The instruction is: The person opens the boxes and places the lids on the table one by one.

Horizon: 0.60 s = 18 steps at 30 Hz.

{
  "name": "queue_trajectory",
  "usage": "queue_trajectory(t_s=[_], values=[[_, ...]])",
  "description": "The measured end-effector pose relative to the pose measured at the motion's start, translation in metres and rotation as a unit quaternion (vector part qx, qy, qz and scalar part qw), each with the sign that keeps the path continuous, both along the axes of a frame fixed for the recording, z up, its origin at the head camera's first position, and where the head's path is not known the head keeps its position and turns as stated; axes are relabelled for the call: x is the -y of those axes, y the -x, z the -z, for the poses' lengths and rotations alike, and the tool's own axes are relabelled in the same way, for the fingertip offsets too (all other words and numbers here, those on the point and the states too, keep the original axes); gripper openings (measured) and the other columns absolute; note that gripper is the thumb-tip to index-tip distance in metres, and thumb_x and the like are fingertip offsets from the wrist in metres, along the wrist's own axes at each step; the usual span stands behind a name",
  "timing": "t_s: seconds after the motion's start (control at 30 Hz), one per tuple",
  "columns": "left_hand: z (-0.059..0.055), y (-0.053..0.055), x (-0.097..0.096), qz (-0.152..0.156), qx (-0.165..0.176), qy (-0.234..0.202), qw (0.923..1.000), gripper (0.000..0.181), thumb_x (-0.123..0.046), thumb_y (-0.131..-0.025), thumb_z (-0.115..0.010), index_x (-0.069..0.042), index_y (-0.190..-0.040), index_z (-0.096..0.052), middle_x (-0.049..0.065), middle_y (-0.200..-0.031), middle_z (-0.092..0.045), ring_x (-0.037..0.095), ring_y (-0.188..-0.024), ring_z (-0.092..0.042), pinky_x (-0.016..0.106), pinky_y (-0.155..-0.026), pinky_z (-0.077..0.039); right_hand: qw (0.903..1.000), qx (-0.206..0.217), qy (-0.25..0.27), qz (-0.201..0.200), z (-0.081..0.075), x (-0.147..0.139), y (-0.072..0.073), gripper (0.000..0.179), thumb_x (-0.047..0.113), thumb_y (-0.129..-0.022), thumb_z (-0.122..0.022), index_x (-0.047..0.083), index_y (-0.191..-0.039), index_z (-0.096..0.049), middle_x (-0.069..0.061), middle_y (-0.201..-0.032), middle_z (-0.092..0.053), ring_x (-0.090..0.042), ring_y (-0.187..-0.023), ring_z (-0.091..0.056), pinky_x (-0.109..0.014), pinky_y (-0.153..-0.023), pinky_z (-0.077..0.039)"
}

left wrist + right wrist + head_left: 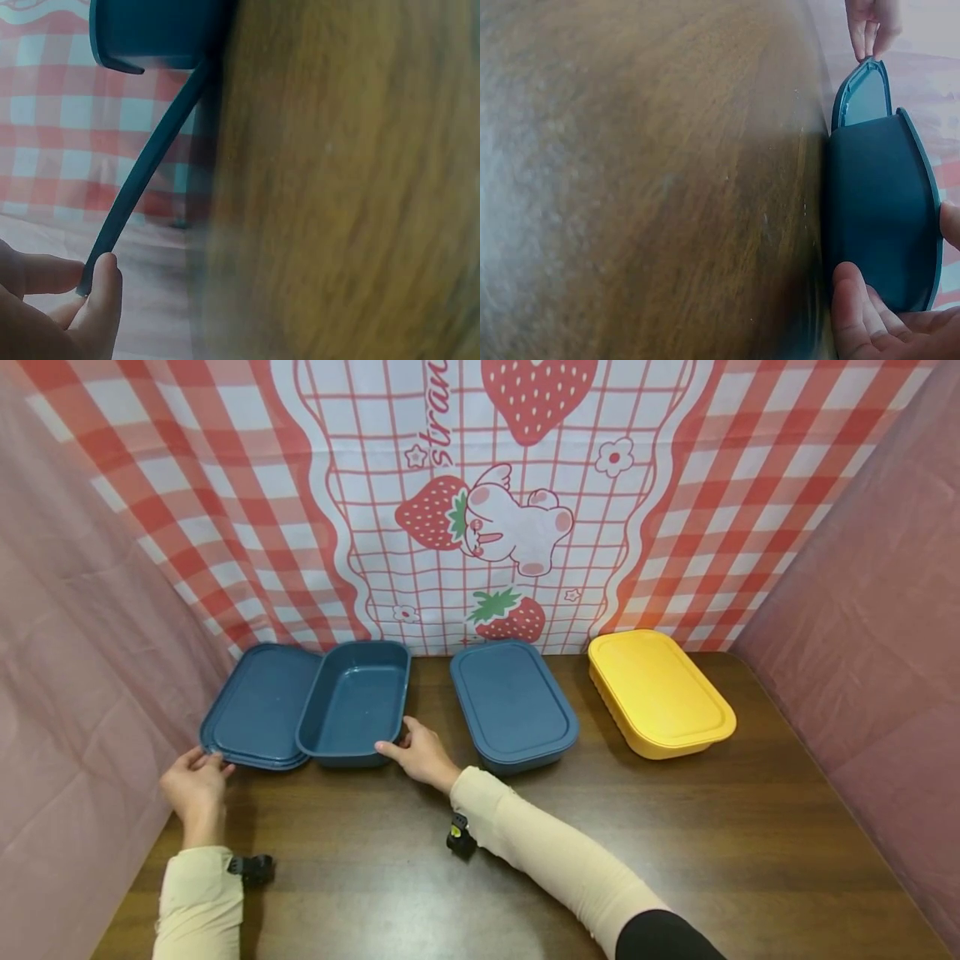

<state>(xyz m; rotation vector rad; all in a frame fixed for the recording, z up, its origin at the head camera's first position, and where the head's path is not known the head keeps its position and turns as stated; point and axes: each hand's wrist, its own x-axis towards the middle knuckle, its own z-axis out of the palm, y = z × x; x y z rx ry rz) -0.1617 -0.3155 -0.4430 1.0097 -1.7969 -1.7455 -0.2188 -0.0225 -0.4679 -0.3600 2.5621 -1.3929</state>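
At the left, a dark blue rectangular lid (262,706) slants up from the tabletop, its outer side raised and its inner side low against the open blue container (363,710). My left hand (197,787) pinches the lid's near left corner between thumb and fingers, also plain in the left wrist view, where the lid (146,169) appears edge-on. My right hand (422,753) holds the container at its near right corner; in the right wrist view its thumb is at the rim and its fingers lie along the container's wall (885,210). Inside, the container holds nothing.
Right of the open container stands a lidded blue container (513,702), and further right a lidded yellow container (660,693). A checked strawberry-print cloth (495,518) hangs behind the wooden table (360,877). Pink cloth (82,635) closes off the sides.
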Motion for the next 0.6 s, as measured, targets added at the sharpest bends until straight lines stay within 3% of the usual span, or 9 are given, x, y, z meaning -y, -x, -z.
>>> queue_trajectory(t_s=[0.13,0.23,0.43,0.6], values=[[0.002,0.001,0.004,0.014,0.022,0.012,0.9996,0.049,0.002,-0.094,-0.052,0.009,-0.142,-0.042,-0.023,-0.059,-0.048,-0.01,-0.047,-0.054,0.01,-0.053,-0.051,1.0,-0.005,0.0,0.002,0.001,0.002,-0.001,0.076,0.041,-0.091,-0.067,-0.005,-0.145,-0.039,-0.017,-0.107,-0.067,-0.021,-0.094,-0.062,-0.035,-0.083,-0.053],[0.004,0.002,0.006,0.027,0.048,0.026,0.9982,0.052,0.002,-0.093,-0.053,0.008,-0.143,-0.04,-0.02,-0.065,-0.048,-0.011,-0.047,-0.053,0.009,-0.055,-0.051,1.0,-0.007,-0.002,0.005,0.001,0.002,-0.001,0.076,0.041,-0.091,-0.067,-0.005,-0.144,-0.039,-0.016,-0.106,-0.067,-0.021,-0.093,-0.062,-0.035,-0.083,-0.053],[0.007,0.005,0.011,0.053,0.101,0.058,0.9918,0.055,-0.001,-0.092,-0.056,0.008,-0.144,-0.039,0.005,-0.095,-0.056,-0.013,-0.045,-0.05,0.007,-0.052,-0.046,0.9998,-0.018,-0.011,0.006,0.001,0.003,-0.002,0.076,0.041,-0.09,-0.068,-0.006,-0.143,-0.041,-0.013,-0.1,-0.066,-0.017,-0.087,-0.061,-0.031,-0.08,-0.052],[0.009,0.007,0.018,0.077,0.142,0.101,0.9817,0.053,-0.004,-0.092,-0.057,0.01,-0.141,-0.043,-0.003,-0.074,-0.056,-0.012,-0.043,-0.047,0.009,-0.047,-0.043,0.9995,-0.027,-0.017,0.005,0.0,0.004,-0.003,0.076,0.042,-0.09,-0.067,-0.007,-0.142,-0.041,-0.013,-0.098,-0.067,-0.017,-0.087,-0.061,-0.032,-0.081,-0.052]])
